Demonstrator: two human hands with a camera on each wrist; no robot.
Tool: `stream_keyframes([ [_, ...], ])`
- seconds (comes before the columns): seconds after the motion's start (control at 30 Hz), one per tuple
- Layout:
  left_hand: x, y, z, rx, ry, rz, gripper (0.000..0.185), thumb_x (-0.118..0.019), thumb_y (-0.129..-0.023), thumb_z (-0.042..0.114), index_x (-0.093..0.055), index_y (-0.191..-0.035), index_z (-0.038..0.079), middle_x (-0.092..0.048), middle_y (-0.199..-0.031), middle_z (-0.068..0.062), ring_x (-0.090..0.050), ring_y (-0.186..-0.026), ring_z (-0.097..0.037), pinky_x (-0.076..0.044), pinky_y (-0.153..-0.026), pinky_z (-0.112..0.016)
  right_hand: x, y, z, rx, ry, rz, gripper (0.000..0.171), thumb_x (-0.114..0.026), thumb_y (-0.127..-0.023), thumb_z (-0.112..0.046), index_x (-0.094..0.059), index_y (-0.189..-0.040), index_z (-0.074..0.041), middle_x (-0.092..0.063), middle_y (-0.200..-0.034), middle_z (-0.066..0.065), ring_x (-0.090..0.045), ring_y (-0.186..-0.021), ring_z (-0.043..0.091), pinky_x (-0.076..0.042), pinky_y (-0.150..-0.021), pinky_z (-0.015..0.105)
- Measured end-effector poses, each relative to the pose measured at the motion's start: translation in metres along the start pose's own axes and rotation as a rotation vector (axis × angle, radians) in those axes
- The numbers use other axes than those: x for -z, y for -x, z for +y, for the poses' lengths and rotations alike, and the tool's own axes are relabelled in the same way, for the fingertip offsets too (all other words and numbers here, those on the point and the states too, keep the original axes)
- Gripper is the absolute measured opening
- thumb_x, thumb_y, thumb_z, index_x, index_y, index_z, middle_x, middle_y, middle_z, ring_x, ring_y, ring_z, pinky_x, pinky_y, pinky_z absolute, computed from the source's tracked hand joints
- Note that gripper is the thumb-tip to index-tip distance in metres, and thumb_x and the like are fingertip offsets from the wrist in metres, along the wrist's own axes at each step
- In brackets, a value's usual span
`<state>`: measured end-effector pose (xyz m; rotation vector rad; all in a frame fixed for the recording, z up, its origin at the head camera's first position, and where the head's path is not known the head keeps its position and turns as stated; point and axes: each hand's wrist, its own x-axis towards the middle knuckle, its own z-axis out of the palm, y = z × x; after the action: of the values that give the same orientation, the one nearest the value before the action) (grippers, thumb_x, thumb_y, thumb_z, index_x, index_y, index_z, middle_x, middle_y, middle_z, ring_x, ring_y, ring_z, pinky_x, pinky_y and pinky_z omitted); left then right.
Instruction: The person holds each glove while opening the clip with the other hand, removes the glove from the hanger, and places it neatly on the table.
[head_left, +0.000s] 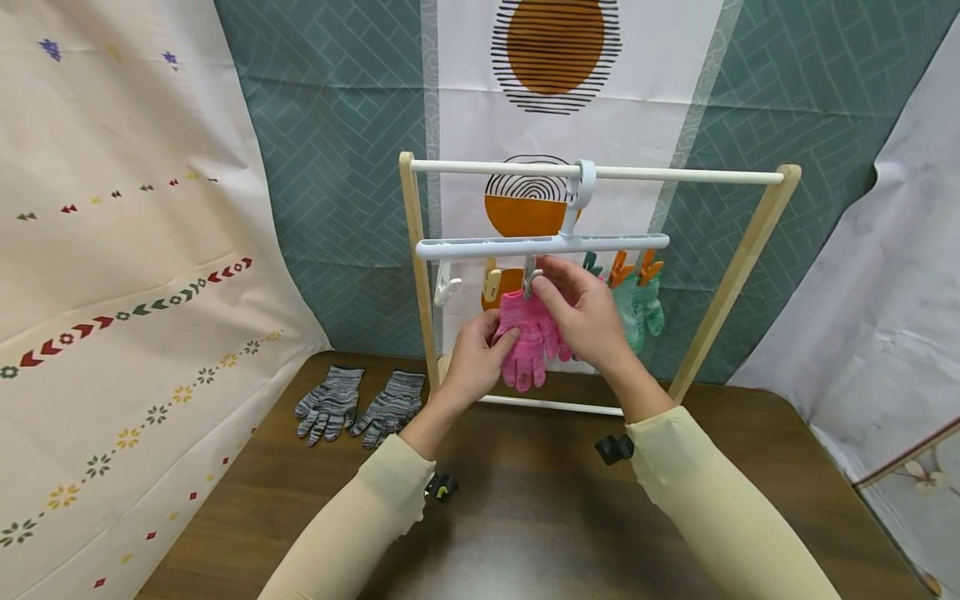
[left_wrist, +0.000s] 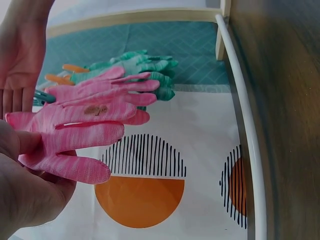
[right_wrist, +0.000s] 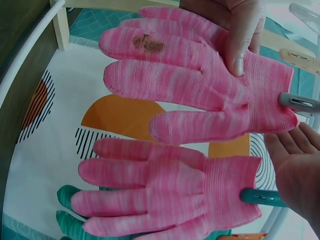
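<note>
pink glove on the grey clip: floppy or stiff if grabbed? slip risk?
Probably floppy: the pink glove is thin knit and hangs limp from the grey clip, with the left hand steadying it. Likely light, since one small clip carries it. Slip seems unlikely, as the knit looks textured; a tug might pull it off the clip.

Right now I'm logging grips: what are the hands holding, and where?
The left hand pinches the pink glove at its palm; the right hand grips the grey clip.
</note>
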<state>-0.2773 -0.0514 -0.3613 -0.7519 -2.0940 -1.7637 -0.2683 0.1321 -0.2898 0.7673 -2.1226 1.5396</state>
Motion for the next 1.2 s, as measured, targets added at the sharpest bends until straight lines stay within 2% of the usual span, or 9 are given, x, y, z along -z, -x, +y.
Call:
stream_keyframes([
  [0.17,-0.002,0.002,0.000,0.005,0.012,0.005,0.025,-0.064,-0.105,0.002,-0.065,-0.127,-0.009,-0.074,-0.112,-0.020,-0.068,-0.092,-0.021,-0.056,-0.079,-0.027,-0.002,-0.001,0.003,-0.003,-0.028,0.011,0.044,-0.063,-0.109,-0.020,-0.058,-0.148,0.002,-0.066,-0.141,0.014,-0.064,-0.127,0.027,-0.052,-0.107,0.036],
  [0.4,-0.002,0.004,0.000,0.005,0.018,0.002,0.025,-0.064,-0.105,0.003,-0.066,-0.128,-0.008,-0.074,-0.109,-0.019,-0.068,-0.090,-0.022,-0.056,-0.077,-0.028,-0.005,-0.002,0.006,-0.007,-0.060,0.021,0.044,-0.063,-0.109,-0.018,-0.058,-0.148,0.003,-0.067,-0.140,0.015,-0.065,-0.126,0.028,-0.052,-0.105,0.033],
  [0.63,-0.002,0.005,0.000,0.018,0.013,-0.011,0.029,-0.064,-0.106,0.005,-0.064,-0.132,-0.007,-0.074,-0.115,-0.018,-0.070,-0.096,-0.024,-0.059,-0.083,-0.033,-0.006,-0.004,0.006,-0.024,-0.087,0.046,0.040,-0.064,-0.108,-0.015,-0.062,-0.143,0.004,-0.070,-0.132,0.017,-0.067,-0.115,0.024,-0.055,-0.098,0.027],
  [0.93,-0.002,0.005,0.000,0.024,0.010,-0.003,0.028,-0.065,-0.105,0.004,-0.066,-0.130,-0.007,-0.075,-0.115,-0.019,-0.071,-0.098,-0.024,-0.059,-0.086,-0.035,-0.009,-0.007,0.007,-0.012,-0.129,0.085,0.033,-0.067,-0.106,-0.013,-0.069,-0.134,0.004,-0.074,-0.121,0.021,-0.070,-0.109,0.019,-0.055,-0.097,0.027],
  [1.2,-0.001,0.005,-0.002,0.027,0.020,0.003,0.026,-0.065,-0.105,0.004,-0.066,-0.128,-0.007,-0.075,-0.115,-0.019,-0.071,-0.098,-0.025,-0.059,-0.085,-0.034,-0.011,-0.007,0.006,0.004,-0.174,0.092,0.031,-0.067,-0.106,-0.013,-0.070,-0.131,0.005,-0.075,-0.116,0.022,-0.072,-0.107,0.022,-0.057,-0.094,0.028],
])
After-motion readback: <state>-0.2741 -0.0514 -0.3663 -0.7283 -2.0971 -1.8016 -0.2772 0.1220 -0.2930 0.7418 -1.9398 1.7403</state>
